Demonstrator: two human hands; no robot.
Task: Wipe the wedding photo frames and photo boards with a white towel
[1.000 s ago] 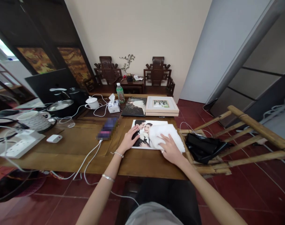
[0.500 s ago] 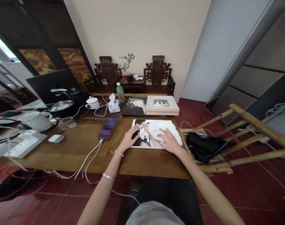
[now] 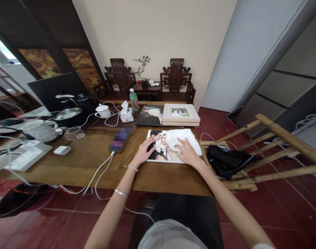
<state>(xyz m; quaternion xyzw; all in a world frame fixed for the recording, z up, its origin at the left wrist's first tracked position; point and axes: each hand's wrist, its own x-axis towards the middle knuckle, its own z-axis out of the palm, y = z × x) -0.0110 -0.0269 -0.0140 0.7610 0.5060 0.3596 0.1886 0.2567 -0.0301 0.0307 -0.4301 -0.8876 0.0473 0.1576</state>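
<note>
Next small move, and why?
Probably slide the white cloth leftward under the right hand, with the left hand kept flat as a steady: the cloth covers only the right part of the photo panel, its middle is bare, and the left hand rests at its left edge.

A single view looks out from the wearer's head, above and behind the left hand (image 3: 144, 150) and the right hand (image 3: 189, 152), tilted down at the table (image 3: 168, 180) and facing the wall (image 3: 158, 31) beyond them. The lap (image 3: 189, 209) shows below both hands, nearer the lens. The wooden chairs (image 3: 176, 77) past the hands are much farther off. The wide frame reaches the bamboo chair (image 3: 290, 138) right of the right hand.
</note>
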